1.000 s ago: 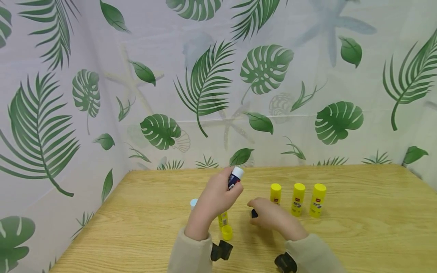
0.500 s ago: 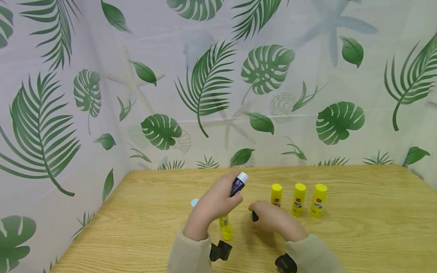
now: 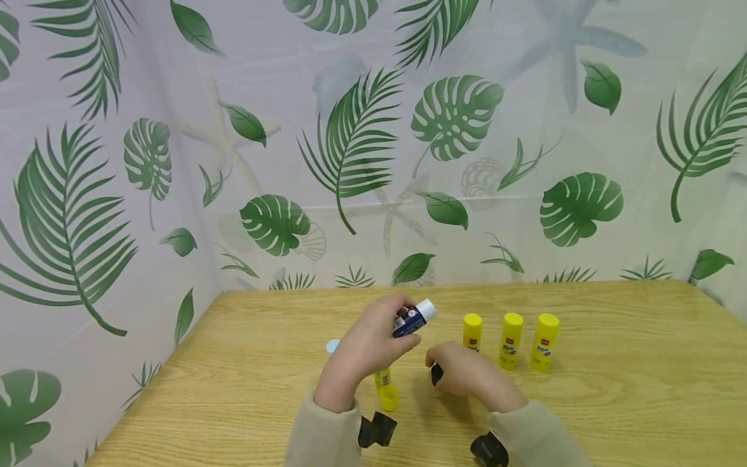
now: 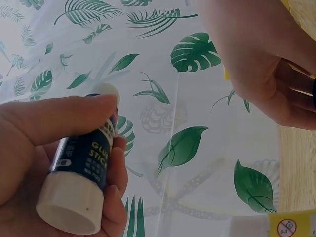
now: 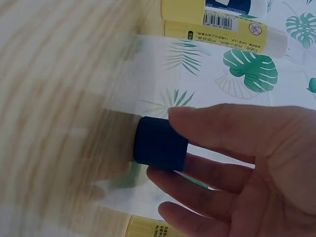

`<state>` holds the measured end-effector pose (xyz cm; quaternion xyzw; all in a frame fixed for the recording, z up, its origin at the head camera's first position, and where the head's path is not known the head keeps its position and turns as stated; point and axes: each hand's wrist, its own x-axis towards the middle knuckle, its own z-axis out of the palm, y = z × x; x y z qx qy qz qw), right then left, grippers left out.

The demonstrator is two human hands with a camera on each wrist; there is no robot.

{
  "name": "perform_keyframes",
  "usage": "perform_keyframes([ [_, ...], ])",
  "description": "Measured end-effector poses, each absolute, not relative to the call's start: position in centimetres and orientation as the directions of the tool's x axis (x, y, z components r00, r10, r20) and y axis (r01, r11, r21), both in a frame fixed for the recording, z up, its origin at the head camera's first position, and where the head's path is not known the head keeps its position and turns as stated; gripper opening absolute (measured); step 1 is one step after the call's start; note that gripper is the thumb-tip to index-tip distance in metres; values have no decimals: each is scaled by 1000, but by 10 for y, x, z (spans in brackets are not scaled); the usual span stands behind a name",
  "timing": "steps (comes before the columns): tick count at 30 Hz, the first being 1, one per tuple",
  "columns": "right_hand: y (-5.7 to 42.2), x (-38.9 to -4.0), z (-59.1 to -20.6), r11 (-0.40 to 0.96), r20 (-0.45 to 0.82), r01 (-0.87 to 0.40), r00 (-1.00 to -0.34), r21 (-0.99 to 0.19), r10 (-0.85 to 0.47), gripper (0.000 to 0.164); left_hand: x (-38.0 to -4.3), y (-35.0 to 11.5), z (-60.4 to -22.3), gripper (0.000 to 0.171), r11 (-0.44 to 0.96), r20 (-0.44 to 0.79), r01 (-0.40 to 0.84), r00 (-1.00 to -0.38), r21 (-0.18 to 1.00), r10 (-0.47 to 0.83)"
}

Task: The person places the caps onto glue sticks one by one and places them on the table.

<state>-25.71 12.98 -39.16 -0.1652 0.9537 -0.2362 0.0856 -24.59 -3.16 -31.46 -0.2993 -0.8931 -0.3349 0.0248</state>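
Note:
In the head view my left hand (image 3: 367, 340) grips a dark blue glue stick (image 3: 410, 320) above the table, its white end pointing up and right. The left wrist view shows the thumb lying along the glue stick (image 4: 81, 155), fingers curled round the far side, and a wide white base toward the camera. Low over the wood, my right hand (image 3: 463, 371) pinches a small dark blue cap (image 5: 160, 143) between thumb and fingertips; its rim is right at the tabletop in the right wrist view. Most of that cap (image 3: 436, 373) is hidden by the fingers in the head view.
Three yellow glue sticks (image 3: 511, 340) stand upright right of my right hand. Behind my left forearm are a partly hidden yellow glue stick (image 3: 382, 377), a yellow cap (image 3: 388, 398) and a pale round top (image 3: 332, 346). A leaf-patterned cloth (image 3: 373, 246) hangs behind the wooden table (image 3: 630, 389).
The glue stick in my left hand has tipped over to the right and its white end has come lower. My right hand, with the cap, has stayed almost in place.

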Motion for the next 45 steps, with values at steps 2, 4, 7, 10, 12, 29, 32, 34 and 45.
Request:
perform_keyframes([
  [2,130,-257,-391,836,-95,-268,-931,-478,-352,24,-246,-31,-315,31,601,250,553,-820,577,515],
  [4,131,-257,-391,838,-103,-262,-931,-478,-350,24,-245,-31,-314,33,604,251,549,-824,577,509],
  [7,131,-258,-391,841,-115,-253,-931,-479,-345,24,-244,-31,-314,35,602,242,539,-828,589,505],
  [10,131,-258,-391,844,-115,-256,-931,-472,-347,22,-244,-30,-314,35,578,232,536,-824,616,517],
  [12,130,-257,-391,849,-112,-260,-931,-460,-347,20,-244,-29,-314,35,561,224,529,-823,637,523],
  [29,135,-251,-367,802,53,-346,-928,-488,-368,21,-244,-30,-316,43,497,227,459,-860,736,456],
  [32,139,-244,-352,766,136,-402,-911,-501,-389,22,-244,-30,-315,38,496,242,469,-857,731,455],
  [34,142,-240,-342,742,184,-435,-898,-510,-400,22,-243,-30,-315,36,500,249,476,-856,724,454],
  [45,152,-220,-313,710,311,-453,-891,-539,-332,27,-243,-30,-314,25,496,318,521,-841,695,437],
])
